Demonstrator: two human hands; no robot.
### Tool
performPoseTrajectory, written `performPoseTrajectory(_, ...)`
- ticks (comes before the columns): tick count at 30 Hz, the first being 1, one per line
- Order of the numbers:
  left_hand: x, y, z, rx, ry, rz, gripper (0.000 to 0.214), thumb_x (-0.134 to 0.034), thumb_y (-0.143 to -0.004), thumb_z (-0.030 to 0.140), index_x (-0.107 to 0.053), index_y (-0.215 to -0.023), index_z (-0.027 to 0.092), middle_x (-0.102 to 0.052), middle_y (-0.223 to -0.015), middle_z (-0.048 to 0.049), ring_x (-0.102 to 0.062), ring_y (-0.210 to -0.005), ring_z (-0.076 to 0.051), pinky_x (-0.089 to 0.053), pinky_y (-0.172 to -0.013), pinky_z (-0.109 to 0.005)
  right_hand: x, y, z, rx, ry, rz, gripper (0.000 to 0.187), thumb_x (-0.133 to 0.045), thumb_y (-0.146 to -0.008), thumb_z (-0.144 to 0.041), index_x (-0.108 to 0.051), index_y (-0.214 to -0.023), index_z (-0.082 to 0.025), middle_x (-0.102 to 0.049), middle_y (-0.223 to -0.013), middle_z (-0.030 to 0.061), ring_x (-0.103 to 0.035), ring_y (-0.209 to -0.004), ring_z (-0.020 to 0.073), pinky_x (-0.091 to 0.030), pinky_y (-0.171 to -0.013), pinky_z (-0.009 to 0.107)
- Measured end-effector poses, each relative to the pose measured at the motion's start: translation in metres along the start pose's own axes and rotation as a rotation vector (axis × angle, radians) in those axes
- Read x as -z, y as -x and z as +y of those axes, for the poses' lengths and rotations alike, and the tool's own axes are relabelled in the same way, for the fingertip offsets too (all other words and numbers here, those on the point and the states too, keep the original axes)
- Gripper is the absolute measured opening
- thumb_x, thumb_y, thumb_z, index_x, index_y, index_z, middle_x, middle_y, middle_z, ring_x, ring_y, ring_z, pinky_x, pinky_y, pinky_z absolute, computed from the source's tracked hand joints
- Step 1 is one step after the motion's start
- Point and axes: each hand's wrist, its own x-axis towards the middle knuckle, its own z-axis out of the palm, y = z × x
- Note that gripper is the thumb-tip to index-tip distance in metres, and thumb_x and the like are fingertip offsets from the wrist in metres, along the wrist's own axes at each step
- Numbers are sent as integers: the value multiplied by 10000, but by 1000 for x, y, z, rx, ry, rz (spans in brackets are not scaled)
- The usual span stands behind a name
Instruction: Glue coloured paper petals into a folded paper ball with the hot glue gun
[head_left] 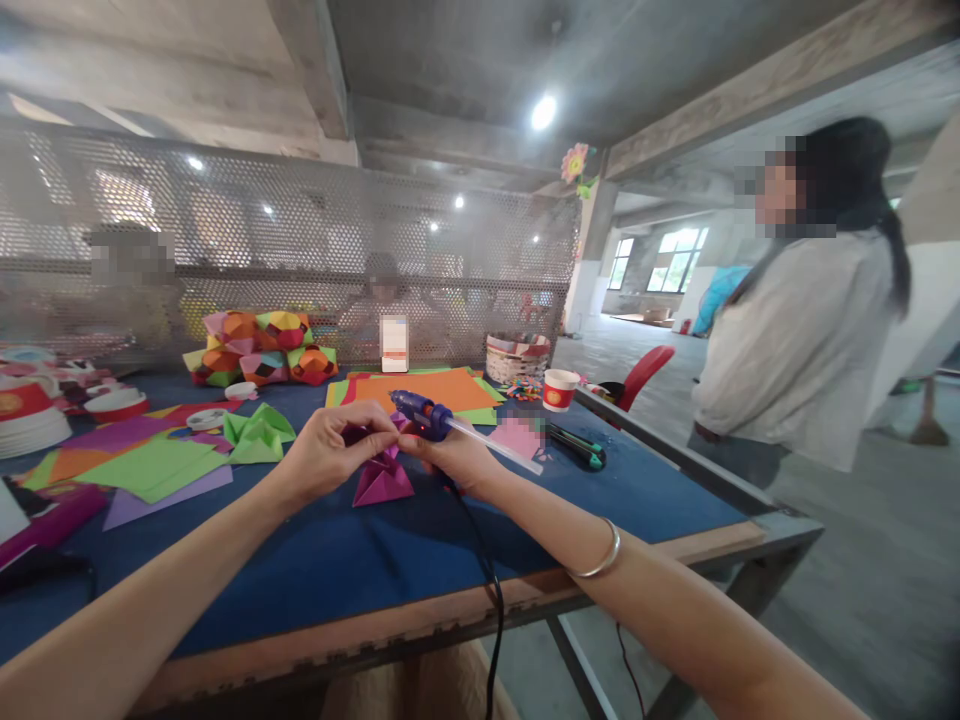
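Head camera: I make out a gold emblem on the red-banded paper cup [560, 392] at two o'clock from the hands, and another on the stacked cups [30, 420] at nine; both are too small to read. At twelve, an upright phone [394, 345] shows a lit screen I cannot decipher. Bare forearms slant in from eight and four o'clock, a silver bangle [616, 548] on the right one, and the hands meet over the blue-topped bench [315, 570]. I see the left hand [337, 445] with its fingers pinching the folded magenta paper [384, 482], whose wide flap points toward six. The right hand's [450, 460] fingers grip the purple glue gun [420, 410], nozzle toward ten; whether they also touch the paper, I cannot tell.
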Motion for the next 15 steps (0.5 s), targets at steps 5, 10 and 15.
performPoseTrajectory(5,0,0,1,21,-24,15,188,-677,-855,274,-727,-707,168,-680,-702,-26,-634,-670,-151,-483,-650,-263,0,4,-10,8,22,3,408,-829,-686,-524,-704,-833,-165,-561,-551,-52,-448,-490,87,-359,-492,242)
performPoseTrajectory(10,-3,1,2,175,136,-31,243,-682,-843,370,-691,-723,159,-651,-714,-19,-656,-635,-156,-516,-615,-270,-2,7,-19,16,-18,1,357,-842,-675,-455,-719,-841,-164,-576,-571,-53,-440,-496,82,-362,-491,241)
performPoseTrajectory(15,-7,1,-3,314,184,-49,258,-635,-844,405,-605,-715,183,-644,-644,1,-637,-584,-153,-503,-580,-265,-3,7,-19,24,-30,-1,310,-851,-663,-415,-725,-825,-183,-573,-570,-59,-439,-508,85,-366,-506,242)
